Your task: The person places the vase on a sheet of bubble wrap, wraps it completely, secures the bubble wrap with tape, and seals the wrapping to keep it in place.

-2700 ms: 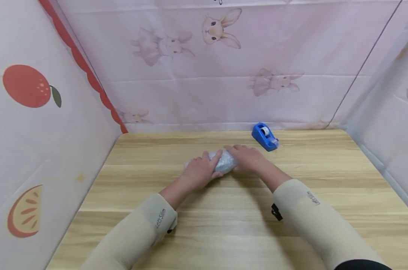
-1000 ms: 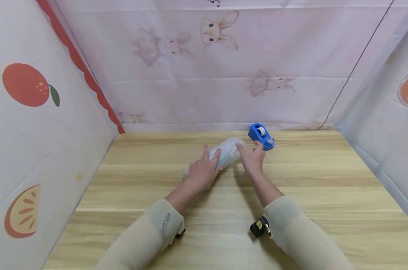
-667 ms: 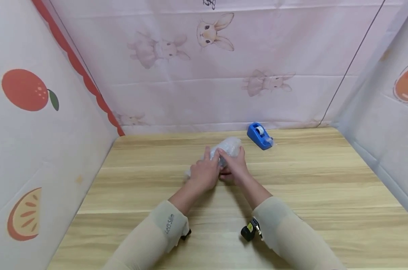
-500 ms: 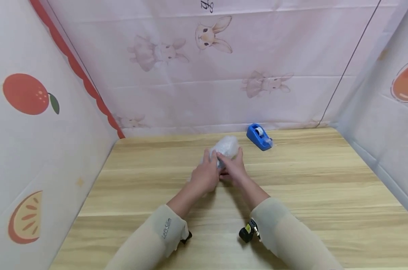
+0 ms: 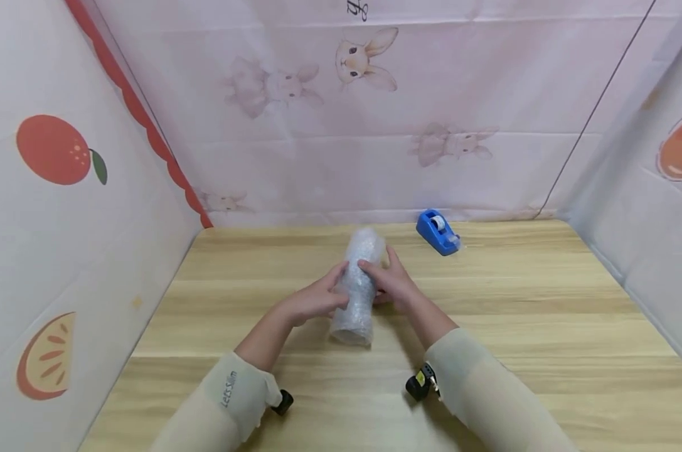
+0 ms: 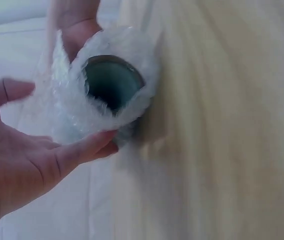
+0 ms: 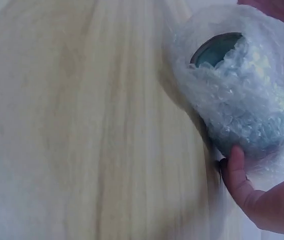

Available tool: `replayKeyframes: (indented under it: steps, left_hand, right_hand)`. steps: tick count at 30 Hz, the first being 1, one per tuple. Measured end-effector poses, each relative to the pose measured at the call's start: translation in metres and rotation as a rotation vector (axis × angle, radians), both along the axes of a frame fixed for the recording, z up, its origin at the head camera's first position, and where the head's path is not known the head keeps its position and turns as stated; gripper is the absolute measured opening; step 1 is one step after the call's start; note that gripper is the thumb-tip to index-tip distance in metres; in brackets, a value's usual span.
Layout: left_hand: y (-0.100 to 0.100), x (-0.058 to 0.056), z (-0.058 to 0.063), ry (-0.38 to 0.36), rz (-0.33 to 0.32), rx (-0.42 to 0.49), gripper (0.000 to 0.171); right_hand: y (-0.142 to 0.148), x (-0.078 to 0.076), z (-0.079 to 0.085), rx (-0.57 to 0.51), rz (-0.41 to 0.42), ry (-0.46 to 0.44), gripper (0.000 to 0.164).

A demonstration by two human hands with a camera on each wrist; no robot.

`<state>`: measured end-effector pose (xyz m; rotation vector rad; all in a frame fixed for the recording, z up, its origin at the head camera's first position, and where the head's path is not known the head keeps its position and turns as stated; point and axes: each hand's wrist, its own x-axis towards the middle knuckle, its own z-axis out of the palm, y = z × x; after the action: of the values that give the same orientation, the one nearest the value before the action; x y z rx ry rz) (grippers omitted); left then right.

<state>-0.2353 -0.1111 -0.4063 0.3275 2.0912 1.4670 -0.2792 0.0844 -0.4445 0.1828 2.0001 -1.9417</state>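
Observation:
A vase-like vessel wrapped in bubble wrap (image 5: 356,289) lies at mid-table, its near end toward me. In the left wrist view its open mouth shows a brown rim (image 6: 113,58) and a teal inside, ringed by loose bubble wrap (image 6: 79,107). My right hand (image 5: 396,280) grips the wrapped vase from the right, thumb on top and fingers along the far side. At its left side is my left hand (image 5: 314,300), fingers spread. In the left wrist view some fingertips touch the wrap from below while one digit stands off it.
A blue tape dispenser (image 5: 438,232) with a roll of clear tape stands at the back right of the wooden table (image 5: 250,263). Printed cloth walls (image 5: 295,157) enclose the back and both sides. Both wrists carry small black cameras.
The wrapped vase has turned from slanting across the table to pointing nearly toward me. My left hand has loosened its hold and drawn left; the right has moved from the far end to its side.

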Motion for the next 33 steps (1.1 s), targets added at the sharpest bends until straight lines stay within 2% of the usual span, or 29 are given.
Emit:
replayKeyframes:
  steps: [5,8,10,12,15,17,19,21,24,26,27,28,29,30,31,33]
  left_hand:
    - [-0.002,0.007,-0.009,0.134,-0.065,0.012,0.118]
    - [0.001,0.014,-0.014,0.259,-0.073,-0.012,0.128]
    - [0.005,0.022,-0.016,0.379,-0.059,-0.128,0.132]
    - [0.008,0.031,-0.018,0.523,-0.040,-0.341,0.132]
    - [0.014,0.044,-0.019,0.751,-0.026,-0.681,0.113]
    - [0.017,0.048,-0.019,0.894,-0.025,-0.828,0.095]
    - [0.018,0.050,-0.020,1.044,-0.039,-0.889,0.073]
    - [0.017,0.050,-0.022,1.202,-0.066,-0.926,0.059]
    - [0.015,0.051,-0.024,1.446,-0.143,-0.956,0.044]
    - [0.013,0.053,-0.023,1.541,-0.215,-0.968,0.039]
    - [0.011,0.054,-0.021,1.542,-0.260,-0.955,0.039]
    - [0.010,0.056,-0.018,1.502,-0.305,-0.928,0.040]
    - [0.009,0.057,-0.013,1.422,-0.336,-0.889,0.042]
    - [0.008,0.057,-0.008,1.316,-0.342,-0.832,0.045]
    - [0.007,0.055,-0.003,1.218,-0.321,-0.767,0.045]
    - [0.004,0.046,0.006,1.065,-0.217,-0.626,0.044]
  right_hand:
    - [-0.002,-0.001,0.003,-0.015,0.030,0.025,0.100]
    - [-0.001,-0.004,0.003,-0.029,0.020,0.021,0.102]
    - [0.001,-0.006,0.003,-0.033,0.006,0.007,0.103]
    - [0.003,-0.008,0.002,-0.031,-0.002,-0.011,0.103]
    - [0.007,-0.011,0.002,-0.029,-0.009,-0.031,0.104]
    - [0.008,-0.013,0.002,-0.030,-0.011,-0.040,0.105]
    - [0.010,-0.015,0.003,-0.030,-0.014,-0.051,0.105]
    - [0.011,-0.016,0.002,-0.028,-0.014,-0.067,0.105]
    - [0.012,-0.017,0.001,-0.023,-0.012,-0.077,0.105]
    - [0.012,-0.017,0.000,-0.022,-0.006,-0.075,0.104]
    - [0.012,-0.017,-0.001,-0.021,-0.002,-0.074,0.103]
    - [0.012,-0.017,-0.001,-0.023,0.003,-0.073,0.103]
    - [0.012,-0.017,-0.002,-0.025,0.009,-0.075,0.102]
    - [0.013,-0.017,-0.002,-0.028,0.015,-0.077,0.102]
    - [0.014,-0.017,-0.002,-0.030,0.024,-0.078,0.101]
    - [0.016,-0.017,-0.003,-0.032,0.037,-0.081,0.099]
